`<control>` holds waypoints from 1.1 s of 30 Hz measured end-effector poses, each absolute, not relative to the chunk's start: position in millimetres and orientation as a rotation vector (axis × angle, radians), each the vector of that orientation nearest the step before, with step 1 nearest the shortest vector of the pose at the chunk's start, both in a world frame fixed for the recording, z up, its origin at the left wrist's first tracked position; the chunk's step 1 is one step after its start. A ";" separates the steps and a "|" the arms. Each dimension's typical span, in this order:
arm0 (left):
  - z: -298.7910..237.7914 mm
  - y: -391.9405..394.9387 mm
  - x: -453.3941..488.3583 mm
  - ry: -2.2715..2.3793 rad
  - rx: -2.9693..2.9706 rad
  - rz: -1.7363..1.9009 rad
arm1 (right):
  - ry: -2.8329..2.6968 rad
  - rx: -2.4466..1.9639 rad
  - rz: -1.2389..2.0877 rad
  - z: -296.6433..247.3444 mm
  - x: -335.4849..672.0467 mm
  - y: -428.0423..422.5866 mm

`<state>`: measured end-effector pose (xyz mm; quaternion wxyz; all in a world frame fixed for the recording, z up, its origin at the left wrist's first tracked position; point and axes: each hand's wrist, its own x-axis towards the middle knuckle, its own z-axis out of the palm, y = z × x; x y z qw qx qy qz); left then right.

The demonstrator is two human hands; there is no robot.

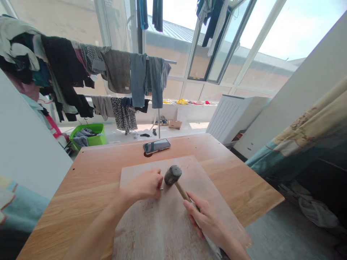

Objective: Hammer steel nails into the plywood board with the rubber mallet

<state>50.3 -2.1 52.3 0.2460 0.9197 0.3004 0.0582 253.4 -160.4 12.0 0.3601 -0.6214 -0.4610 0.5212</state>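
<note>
My right hand [204,215] is wrapped round the wooden handle of a mallet with a dark, round head [172,175]. The mallet's head is just right of my left hand [146,183], with a small gap between them. The fingers of my left hand are curled closed, and a small pale tip pokes out beside them; what it belongs to is hidden. Beneath both hands lies a worn, whitish wooden board [154,227] on the wood-grain table [84,187].
A phone [156,146] lies near the table's far edge, beside a dark round hole. Beyond are a laundry rack with hanging clothes [118,70], a green basket [99,140] and a leaning white cabinet [226,115]. A curtain [298,130] hangs at the right.
</note>
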 end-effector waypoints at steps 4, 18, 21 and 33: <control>49.6 10.8 42.5 0.758 2.413 0.240 | -1.179 -1.580 1.314 4.4 253.7 -159.8; 11.0 41.4 25.3 0.879 2.039 0.798 | -1.167 -1.560 1.336 5.6 253.1 -159.8; 8.8 40.0 25.7 0.878 2.040 0.798 | -1.179 -1.569 1.335 5.0 253.6 -159.6; 10.9 36.6 26.2 0.903 2.054 0.744 | -1.173 -1.566 1.327 5.1 252.2 -159.3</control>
